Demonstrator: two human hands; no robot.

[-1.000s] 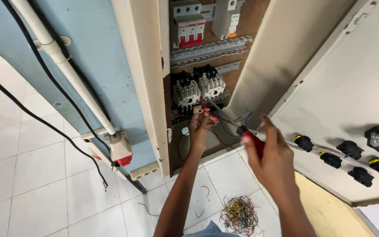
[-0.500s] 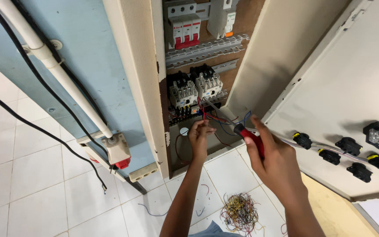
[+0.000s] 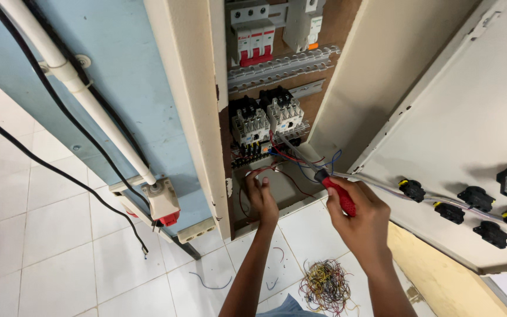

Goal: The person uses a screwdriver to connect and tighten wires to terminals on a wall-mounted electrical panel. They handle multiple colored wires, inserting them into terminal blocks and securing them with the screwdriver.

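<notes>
Closest in, below both hands, a tangled pile of wire offcuts [image 3: 324, 286] is lying on the white floor tiles [image 3: 60, 264], with a few loose snippets scattered beside it. So some stripping and cutting looks to be done already.

Just above that, the right hand [image 3: 359, 214] is being kept wrapped tight around the red handle of a screwdriver [image 3: 324, 182], with the shaft being aimed up and left toward the contactors [image 3: 265, 120]. To its left, the left hand [image 3: 262, 196] is being held up inside the cabinet bottom, fingers pinched on a thin red wire [image 3: 259, 171] looping down from the terminals. How firmly it's being pinched can't be told.

Beyond the hands, red and blue leads are being run into the lower terminals of the contactors, so the wiring there seems partly done, with at least this red one left to land. Further up, red-toggled breakers [image 3: 252, 41] are being carried on a rail. Off to the right of the right hand, the open door [image 3: 459, 135] is showing black switch backs [image 3: 476, 199] with a wire bundle.
</notes>
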